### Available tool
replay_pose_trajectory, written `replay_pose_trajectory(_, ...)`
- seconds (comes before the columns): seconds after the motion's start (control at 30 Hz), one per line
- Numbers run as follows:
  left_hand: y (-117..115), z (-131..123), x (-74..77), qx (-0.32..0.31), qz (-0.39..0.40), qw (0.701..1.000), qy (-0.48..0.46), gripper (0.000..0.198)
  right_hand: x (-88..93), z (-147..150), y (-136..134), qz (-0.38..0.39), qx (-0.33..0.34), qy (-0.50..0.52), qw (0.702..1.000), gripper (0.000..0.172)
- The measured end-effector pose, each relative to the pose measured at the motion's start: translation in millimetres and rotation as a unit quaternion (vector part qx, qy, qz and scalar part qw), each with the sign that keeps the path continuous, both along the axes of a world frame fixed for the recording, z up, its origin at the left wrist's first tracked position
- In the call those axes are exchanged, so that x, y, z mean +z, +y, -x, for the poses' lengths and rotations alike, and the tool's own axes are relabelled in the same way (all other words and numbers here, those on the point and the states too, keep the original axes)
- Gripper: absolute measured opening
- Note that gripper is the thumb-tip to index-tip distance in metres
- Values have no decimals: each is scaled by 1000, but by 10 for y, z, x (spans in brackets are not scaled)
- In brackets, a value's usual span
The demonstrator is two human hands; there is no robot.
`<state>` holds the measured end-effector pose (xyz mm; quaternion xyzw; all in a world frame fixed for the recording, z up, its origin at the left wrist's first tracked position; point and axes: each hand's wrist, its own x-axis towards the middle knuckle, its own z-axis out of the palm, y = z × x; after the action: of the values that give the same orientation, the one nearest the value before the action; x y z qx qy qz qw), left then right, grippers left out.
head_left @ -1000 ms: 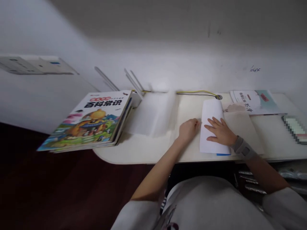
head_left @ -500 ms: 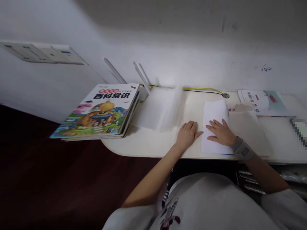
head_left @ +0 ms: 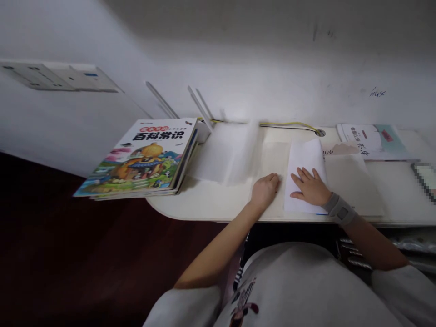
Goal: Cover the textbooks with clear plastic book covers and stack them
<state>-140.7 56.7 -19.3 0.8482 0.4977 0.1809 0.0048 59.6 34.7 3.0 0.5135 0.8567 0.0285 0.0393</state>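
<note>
My right hand [head_left: 309, 187] lies flat with fingers spread on a white folded sheet of paper [head_left: 304, 156] near the front of the pale desk [head_left: 204, 202]. A grey band [head_left: 339, 210] wraps that wrist. My left hand [head_left: 265, 190] rests on the desk just left of the sheet's edge, fingers curled under; whether they hold anything is hidden. A beige sheet [head_left: 350, 181] lies under the white paper and reaches out to the right.
A stack of colourful picture books [head_left: 143, 159] overhangs the desk's left end. Behind it stands a white router with antennas [head_left: 200, 122]. A translucent sheet [head_left: 228, 152], a yellow cable [head_left: 289, 123], a booklet [head_left: 373, 138] and a blurred-out flat object [head_left: 425, 179] lie further along. Wall sockets [head_left: 57, 77] sit at left.
My left hand, flat on the desk half a second ago, has curled its fingers. My right hand stays flat on the white paper. The view has shifted slightly.
</note>
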Motion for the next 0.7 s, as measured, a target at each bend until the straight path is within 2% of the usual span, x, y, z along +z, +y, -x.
replay_pose_trajectory(0.17,16,18,15,11,-1,1000,-8,18,-29,-17,6,-9,0,3,1000,71)
replay_pose_trajectory(0.37,27,66,35,33,-16,997,-62,21,-58,-12,-16,-12,-6,17,1000,71)
replay_pose_trajectory(0.57,57,22,-27,-4,-37,994,-98,18,-115,189,-133,-31,-16,27,999,69)
replay_pose_trajectory(0.7,44,1,-39,10,-29,995,-95,23,-136,339,-241,-39,-19,37,998,66)
